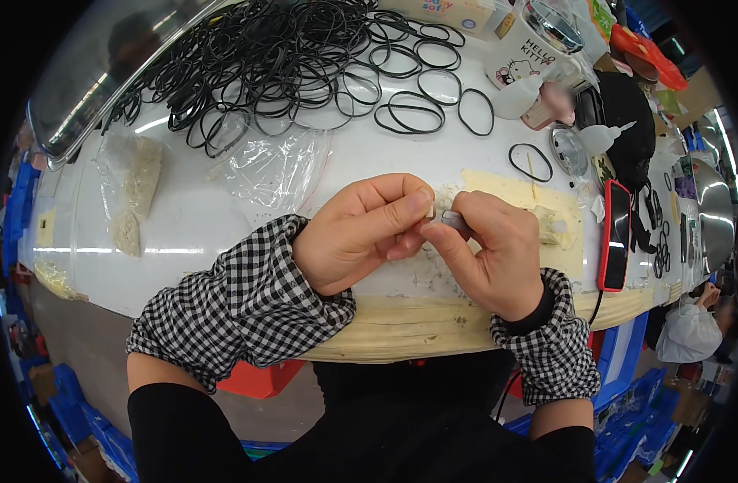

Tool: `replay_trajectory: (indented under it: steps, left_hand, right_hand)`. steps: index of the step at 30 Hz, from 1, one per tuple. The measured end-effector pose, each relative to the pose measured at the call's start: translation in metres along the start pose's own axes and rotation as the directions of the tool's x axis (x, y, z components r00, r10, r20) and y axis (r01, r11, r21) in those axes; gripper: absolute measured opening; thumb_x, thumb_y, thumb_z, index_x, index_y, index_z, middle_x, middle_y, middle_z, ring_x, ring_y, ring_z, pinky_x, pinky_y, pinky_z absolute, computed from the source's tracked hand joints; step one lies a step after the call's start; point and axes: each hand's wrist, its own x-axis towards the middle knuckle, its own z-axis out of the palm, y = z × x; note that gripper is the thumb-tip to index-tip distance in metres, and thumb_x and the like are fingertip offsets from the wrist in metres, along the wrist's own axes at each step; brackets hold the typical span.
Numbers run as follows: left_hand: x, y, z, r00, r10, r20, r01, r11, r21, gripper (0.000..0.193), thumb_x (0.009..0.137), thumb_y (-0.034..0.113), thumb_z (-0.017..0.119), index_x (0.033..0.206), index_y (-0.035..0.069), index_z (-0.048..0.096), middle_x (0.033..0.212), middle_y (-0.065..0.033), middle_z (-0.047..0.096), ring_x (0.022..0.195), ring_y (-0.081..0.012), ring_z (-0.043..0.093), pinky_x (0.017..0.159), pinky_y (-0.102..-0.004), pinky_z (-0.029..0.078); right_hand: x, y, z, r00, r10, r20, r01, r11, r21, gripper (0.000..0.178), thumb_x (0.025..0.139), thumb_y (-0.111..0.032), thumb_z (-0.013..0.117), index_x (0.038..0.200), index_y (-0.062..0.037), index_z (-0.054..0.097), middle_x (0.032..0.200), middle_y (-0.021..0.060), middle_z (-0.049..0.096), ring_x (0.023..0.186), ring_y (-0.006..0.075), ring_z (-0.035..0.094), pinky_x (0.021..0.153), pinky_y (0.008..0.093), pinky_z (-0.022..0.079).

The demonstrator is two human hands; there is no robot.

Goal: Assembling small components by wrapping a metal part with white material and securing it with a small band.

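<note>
Close together above the near edge of the table (192,278), both of my hands are closed in a pinch. Between thumb and forefinger of my left hand (365,229) sits a tiny pale piece, mostly covered by the fingertips. My right hand (498,249) grips a small grey metal piece (456,220), its tip pointing toward the left fingertips; the fingers hide the rest, so its kind cannot be told. Beneath the hands lies a yellowish sheet (498,187) with pale crumbs. A clear plastic bag (276,173) lies flat beyond my left hand.
Black rubber rings (296,56) pile up at the far left, with several loose ones (476,112) nearer. A bag of small pale pieces (135,193) lies left. At right are a red-cased phone (615,235), squeeze bottles (517,98) and a white cup (530,48).
</note>
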Motion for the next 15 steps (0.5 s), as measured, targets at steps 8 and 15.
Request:
replay_trajectory:
  steps: [8, 15]
  left_hand:
    - [0.000, 0.019, -0.018, 0.891, 0.105, -0.441, -0.116, 0.993, 0.003, 0.011, 0.089, 0.011, 0.057, 0.096, 0.003, 0.054, 0.094, -0.0030, 0.057, 0.080, -0.0075, 0.053, 0.071, -0.0164, 0.046]
    - [-0.003, 0.014, -0.016, 0.915, 0.103, -0.391, -0.104, 0.994, 0.019, 0.019, 0.091, 0.013, 0.054, 0.107, 0.001, 0.055, 0.094, -0.0027, 0.057, 0.080, -0.0075, 0.053, 0.070, -0.0170, 0.045]
  right_hand:
    - [-0.007, -0.003, 0.005, 0.988, 0.067, 0.138, -0.052, 0.993, -0.108, 0.021, 0.075, -0.020, 0.071, 0.080, -0.0067, 0.056, 0.071, 0.0052, 0.055, 0.054, 0.0225, 0.057, 0.048, 0.0321, 0.044]
    - [-0.013, 0.004, 0.013, 0.976, 0.038, 0.216, -0.018, 0.995, -0.094, 0.018, 0.072, -0.007, 0.066, 0.087, -0.0072, 0.057, 0.077, 0.0064, 0.057, 0.063, 0.0270, 0.058, 0.052, 0.0345, 0.046]
